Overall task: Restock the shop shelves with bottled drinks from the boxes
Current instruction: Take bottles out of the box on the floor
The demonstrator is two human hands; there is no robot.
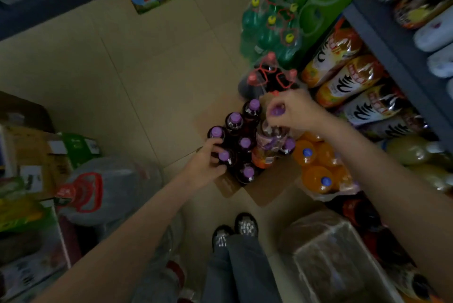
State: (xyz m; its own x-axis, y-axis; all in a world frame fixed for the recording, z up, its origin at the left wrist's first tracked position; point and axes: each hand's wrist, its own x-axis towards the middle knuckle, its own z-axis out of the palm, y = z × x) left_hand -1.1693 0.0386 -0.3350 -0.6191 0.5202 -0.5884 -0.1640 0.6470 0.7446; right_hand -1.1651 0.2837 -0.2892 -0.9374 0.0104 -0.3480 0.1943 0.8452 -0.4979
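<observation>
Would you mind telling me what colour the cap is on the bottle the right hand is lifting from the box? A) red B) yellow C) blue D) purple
D: the right hand pinches a bottle by its purple cap, above the box.

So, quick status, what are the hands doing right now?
Right hand pinching a purple-capped bottle by its cap. Left hand gripping another bottle in the cardboard box. Nothing blocking.

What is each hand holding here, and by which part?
Right hand pinches a purple-capped bottle by its cap. Left hand grips another purple-capped bottle in the box around its shoulder.
</observation>
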